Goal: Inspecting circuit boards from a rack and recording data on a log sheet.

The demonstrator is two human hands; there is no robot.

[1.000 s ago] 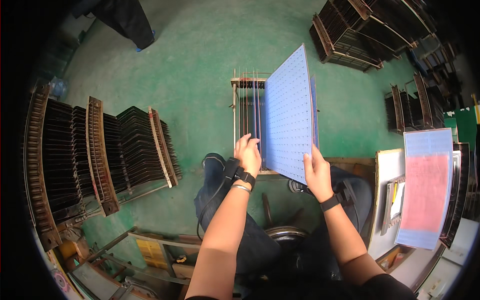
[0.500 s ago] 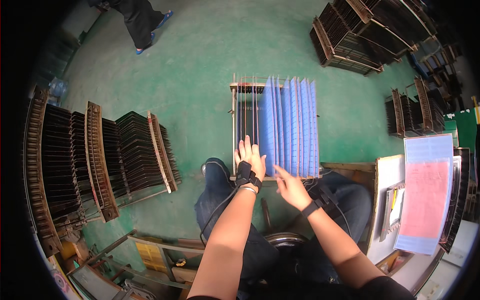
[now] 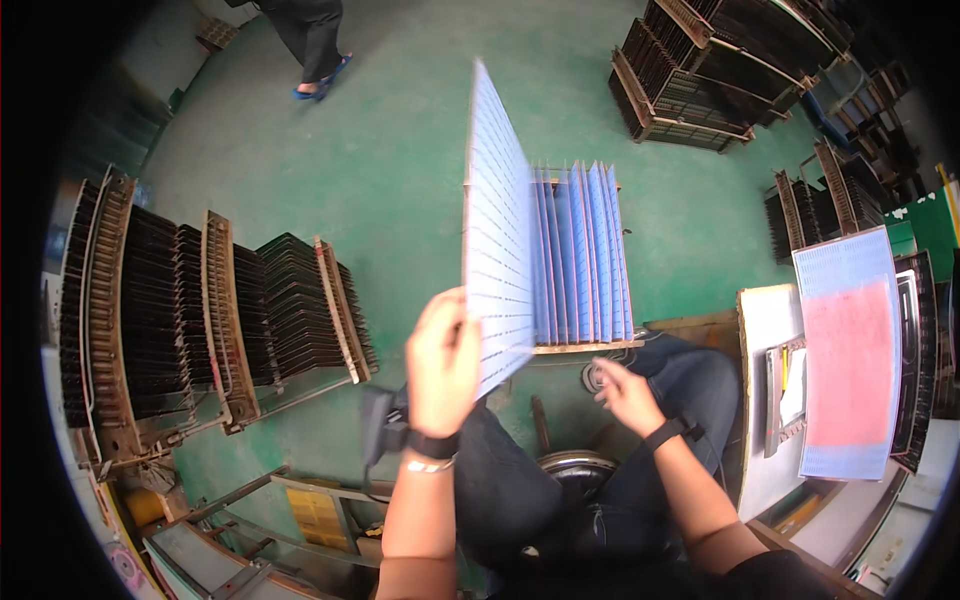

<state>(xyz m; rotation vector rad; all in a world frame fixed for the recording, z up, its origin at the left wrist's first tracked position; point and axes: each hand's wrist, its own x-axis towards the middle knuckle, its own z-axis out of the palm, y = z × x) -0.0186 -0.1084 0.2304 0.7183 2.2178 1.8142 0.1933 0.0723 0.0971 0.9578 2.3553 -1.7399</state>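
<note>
My left hand (image 3: 442, 355) is closed on the near edge of a thin light-blue board (image 3: 495, 230) with rows of dark marks. It holds the board upright, raised above the slotted rack (image 3: 590, 349) and at its left side. Several similar blue boards (image 3: 598, 255) stand on edge in the rack, with gaps between them. My right hand (image 3: 630, 393) is apart from the rack, near its front right corner and over my leg. Its fingers are partly bent, slightly blurred and apart, with nothing seen in them.
Dark slotted racks (image 3: 228, 325) stand at the left, and more racks (image 3: 690, 90) are stacked at the far right. At the right, a blue board with a pink area (image 3: 848, 365) leans by a white panel (image 3: 760, 310). A person (image 3: 310, 45) walks at the far left.
My left hand has taken hold of a blue board and lifted it up and leftward from the rack. My right hand has drawn back toward me and rightward. The person's legs have moved right.
</note>
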